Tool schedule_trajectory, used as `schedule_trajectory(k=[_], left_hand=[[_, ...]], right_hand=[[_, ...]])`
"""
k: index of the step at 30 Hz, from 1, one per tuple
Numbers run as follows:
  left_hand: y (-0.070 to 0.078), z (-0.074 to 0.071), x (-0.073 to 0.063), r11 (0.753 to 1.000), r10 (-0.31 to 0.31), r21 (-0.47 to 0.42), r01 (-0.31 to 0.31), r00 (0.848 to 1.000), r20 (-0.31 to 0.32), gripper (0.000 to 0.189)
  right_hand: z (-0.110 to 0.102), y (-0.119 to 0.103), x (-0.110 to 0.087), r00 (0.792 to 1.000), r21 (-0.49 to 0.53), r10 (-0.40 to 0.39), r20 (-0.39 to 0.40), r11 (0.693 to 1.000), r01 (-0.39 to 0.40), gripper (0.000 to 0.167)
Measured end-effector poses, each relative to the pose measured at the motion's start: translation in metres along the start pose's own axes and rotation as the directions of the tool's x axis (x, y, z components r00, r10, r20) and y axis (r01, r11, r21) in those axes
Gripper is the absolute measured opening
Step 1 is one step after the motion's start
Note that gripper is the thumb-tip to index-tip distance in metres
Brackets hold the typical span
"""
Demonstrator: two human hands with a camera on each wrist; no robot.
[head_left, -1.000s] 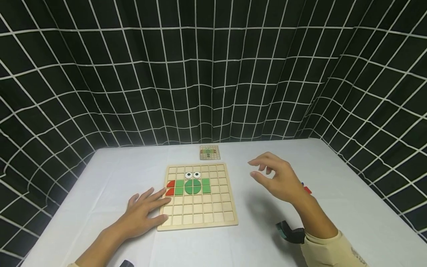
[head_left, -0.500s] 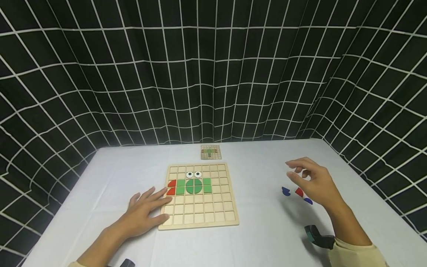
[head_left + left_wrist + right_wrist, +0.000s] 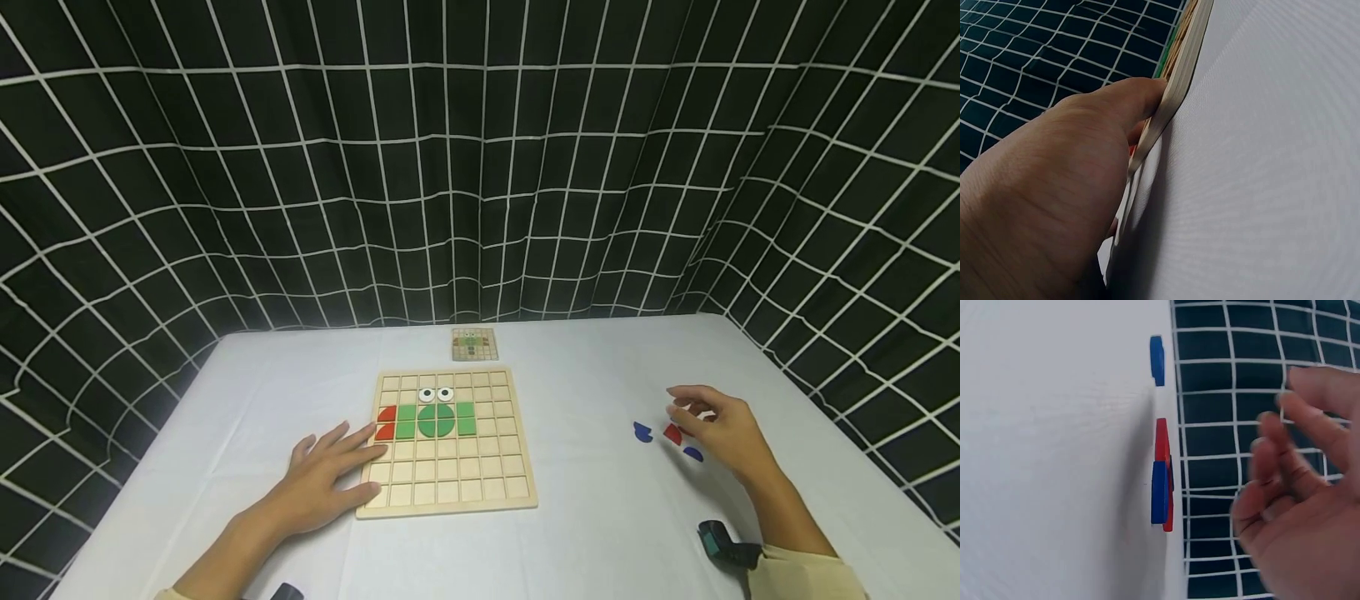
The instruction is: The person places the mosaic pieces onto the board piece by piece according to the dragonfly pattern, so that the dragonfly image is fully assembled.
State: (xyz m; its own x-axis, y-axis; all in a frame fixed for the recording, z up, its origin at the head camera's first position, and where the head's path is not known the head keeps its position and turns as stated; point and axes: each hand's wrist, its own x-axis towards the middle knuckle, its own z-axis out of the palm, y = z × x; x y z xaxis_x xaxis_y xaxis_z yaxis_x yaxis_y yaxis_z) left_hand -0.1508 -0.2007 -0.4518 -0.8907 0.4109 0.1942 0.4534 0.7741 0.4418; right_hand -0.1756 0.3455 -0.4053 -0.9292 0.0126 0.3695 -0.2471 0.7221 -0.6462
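My left hand (image 3: 318, 483) rests with spread fingers on the left edge of a wooden grid board (image 3: 480, 477); in the left wrist view its thumb lies on the board's edge. On the board are red quarter-round pieces (image 3: 386, 432), green squares (image 3: 405, 422), a green circle (image 3: 436, 421) made of parts, and two round eye pieces (image 3: 446, 393). Over the table at the right hovers my right hand (image 3: 723, 433), fingers loosely bent, nothing held. Just left of it lie a red piece (image 3: 672, 434) and blue rounded pieces (image 3: 642, 432), partly stacked in the right wrist view.
A small card (image 3: 474, 344) with a printed grid picture lies behind the board. White cloth (image 3: 585, 533) covers the table. A black curtain (image 3: 480, 167) with white grid lines surrounds the back and sides. A dark wrist camera (image 3: 723, 546) hangs beside the right forearm.
My right hand has moved right from beside the board, then lowered toward the red and blue pieces, which have come into fuller view. The left hand stays in place on the board.
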Motion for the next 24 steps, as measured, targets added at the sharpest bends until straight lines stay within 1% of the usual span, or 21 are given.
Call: schedule_trajectory(k=[2, 5, 9, 13, 17, 20, 24], left_hand=[[0.000, 0.000, 0.000, 1.000, 0.001, 0.003, -0.001, 1.000, 0.000, 0.052], [0.000, 0.000, 0.000, 1.000, 0.008, 0.012, -0.008, 1.000, -0.006, 0.052], [0.000, -0.001, 0.001, 1.000, 0.010, 0.019, -0.010, 1.000, 0.001, 0.052], [0.000, -0.001, 0.002, 1.000, 0.005, 0.019, -0.005, 1.000, 0.012, 0.053], [0.000, -0.001, 0.001, 1.000, 0.008, 0.021, -0.008, 1.000, 0.007, 0.052], [0.001, -0.001, 0.001, 1.000, 0.011, 0.020, -0.011, 1.000, 0.000, 0.052], [0.001, -0.001, 0.000, 1.000, 0.011, 0.020, -0.011, 1.000, -0.004, 0.052]], right_hand=[[0.000, 0.003, -0.001, 1.000, -0.009, 0.006, 0.013, 1.000, -0.006, 0.028], [0.002, 0.007, -0.002, 0.999, -0.018, 0.042, 0.029, 0.999, -0.041, 0.028], [0.005, 0.014, -0.004, 0.994, -0.055, 0.091, 0.062, 0.995, -0.088, 0.028], [0.008, 0.019, -0.007, 0.986, -0.123, 0.136, 0.097, 0.985, -0.124, 0.031], [0.010, 0.019, -0.010, 0.975, -0.163, 0.174, 0.136, 0.975, -0.151, 0.037], [0.012, 0.018, -0.012, 0.974, -0.162, 0.172, 0.147, 0.976, -0.147, 0.037], [0.015, 0.018, -0.012, 0.980, -0.174, 0.131, 0.150, 0.979, -0.105, 0.033]])
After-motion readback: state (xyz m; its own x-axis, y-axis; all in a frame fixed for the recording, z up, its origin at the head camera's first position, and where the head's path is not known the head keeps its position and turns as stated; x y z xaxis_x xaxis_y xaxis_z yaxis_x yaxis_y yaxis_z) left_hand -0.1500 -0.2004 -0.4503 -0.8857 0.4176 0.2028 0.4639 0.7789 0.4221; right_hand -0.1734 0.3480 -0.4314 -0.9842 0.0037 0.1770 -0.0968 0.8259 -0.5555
